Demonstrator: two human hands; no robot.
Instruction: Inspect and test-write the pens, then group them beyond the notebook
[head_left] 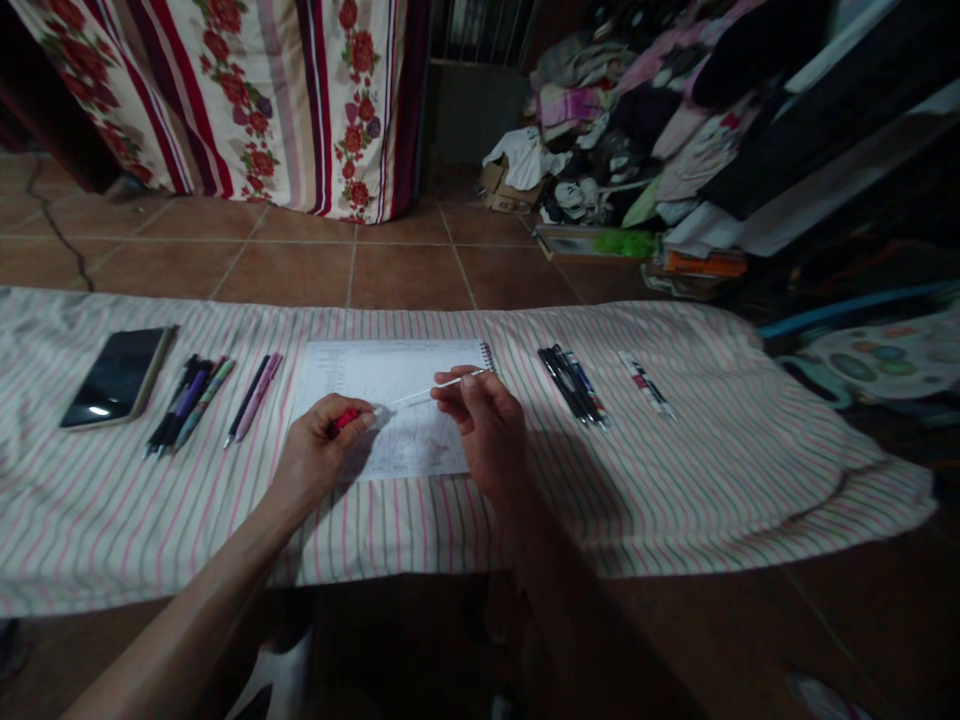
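Between the thumb and fingers of my left hand [315,445] is a red pen part [343,419] with a pale tip; most of it is hidden in the grip. My right hand [491,425] pinches a thin white pen refill [412,397], tilted with its lower end toward the left hand. The refill's end and the red part are apart by a small gap. Both hands are above an open spiral notebook [390,362] with printed or written pages, too blurred to read.
A striped cloth [720,480] covers the table. To the left lie a phone [116,375], a bunch of pens [191,400] and two more pens [253,398]. On the right are several pens [574,385] and a white pen group [649,385]. Beyond hangs a floral curtain [285,100].
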